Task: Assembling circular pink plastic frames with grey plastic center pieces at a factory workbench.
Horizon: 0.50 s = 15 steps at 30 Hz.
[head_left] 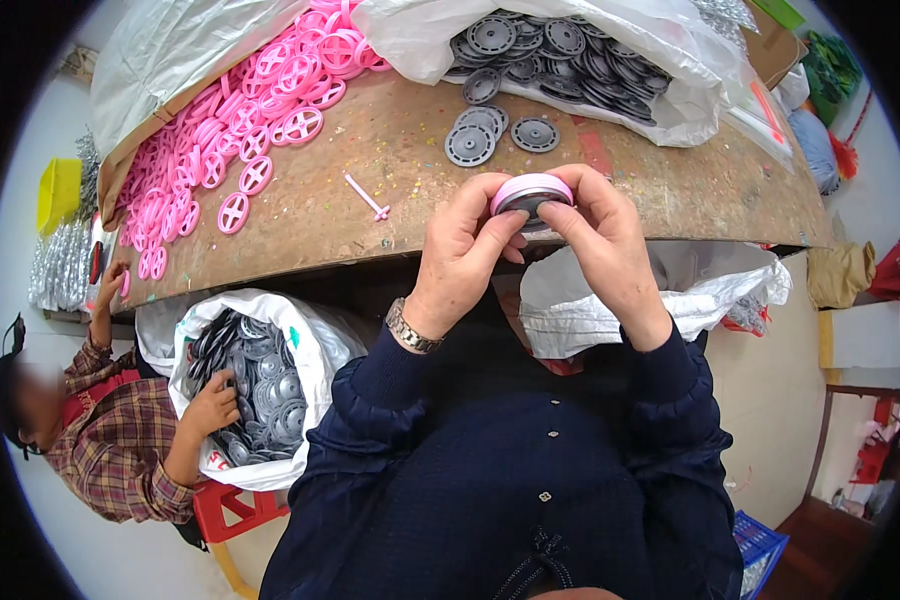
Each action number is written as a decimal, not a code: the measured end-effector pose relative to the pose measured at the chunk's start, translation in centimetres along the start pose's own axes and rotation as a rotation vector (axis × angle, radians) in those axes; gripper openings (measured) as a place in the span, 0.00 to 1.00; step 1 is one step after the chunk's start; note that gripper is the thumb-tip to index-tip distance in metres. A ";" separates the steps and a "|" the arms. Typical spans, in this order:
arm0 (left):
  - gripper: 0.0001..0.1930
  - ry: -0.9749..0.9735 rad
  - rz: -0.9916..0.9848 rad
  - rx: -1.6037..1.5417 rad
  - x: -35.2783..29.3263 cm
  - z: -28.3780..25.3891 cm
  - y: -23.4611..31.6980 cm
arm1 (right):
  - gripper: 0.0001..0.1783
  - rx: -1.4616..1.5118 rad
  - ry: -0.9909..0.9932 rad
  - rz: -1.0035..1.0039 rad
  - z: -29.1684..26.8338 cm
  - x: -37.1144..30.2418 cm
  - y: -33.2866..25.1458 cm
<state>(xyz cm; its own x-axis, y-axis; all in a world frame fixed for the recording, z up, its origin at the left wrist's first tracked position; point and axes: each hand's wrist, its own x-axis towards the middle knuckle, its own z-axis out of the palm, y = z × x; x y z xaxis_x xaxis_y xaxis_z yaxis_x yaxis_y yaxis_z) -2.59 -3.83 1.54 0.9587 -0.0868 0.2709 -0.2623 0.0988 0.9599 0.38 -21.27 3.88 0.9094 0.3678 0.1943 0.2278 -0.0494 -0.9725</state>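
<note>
Both my left hand (462,250) and right hand (602,240) pinch a pink-rimmed grey wheel (530,195) mid-frame, above the table edge (370,262).

Loose discs (490,135) lie on the table (390,190), between 2 heaps.

Soft, even daylight is filling the scene, casting only faint shadows under the counter (390,190). The fisheye lens is bending straight edges toward a black round rim. White bags (660,60) are glaring slightly. The centre is staying sharp, while the outer margins are softening and a face at left is blurring.
</note>
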 end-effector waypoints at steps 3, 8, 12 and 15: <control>0.13 -0.020 0.037 0.035 -0.3 0.2 -0.1 | 0.07 -0.006 0.141 -0.128 0.7 -0.6 0.1; 0.10 0.015 0.012 0.076 -0.5 1.0 0.0 | 0.05 0.015 0.186 -0.097 0.5 -0.9 1.1; 0.09 -0.115 -0.142 0.147 -0.1 0.5 1.0 | 0.05 0.007 0.038 -0.002 -0.5 -0.5 1.2; 0.09 -0.039 -0.043 0.323 -0.3 0.6 0.6 | 0.06 -0.085 0.015 -0.030 0.0 -1.1 0.7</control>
<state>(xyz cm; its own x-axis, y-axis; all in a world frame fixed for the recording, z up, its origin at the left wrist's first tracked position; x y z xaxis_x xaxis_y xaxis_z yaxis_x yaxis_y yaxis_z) -3.12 -4.34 2.06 0.9662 -0.1231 0.2266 -0.2495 -0.2246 0.9420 -0.45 -21.68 2.94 0.9067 0.3567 0.2253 0.2829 -0.1179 -0.9519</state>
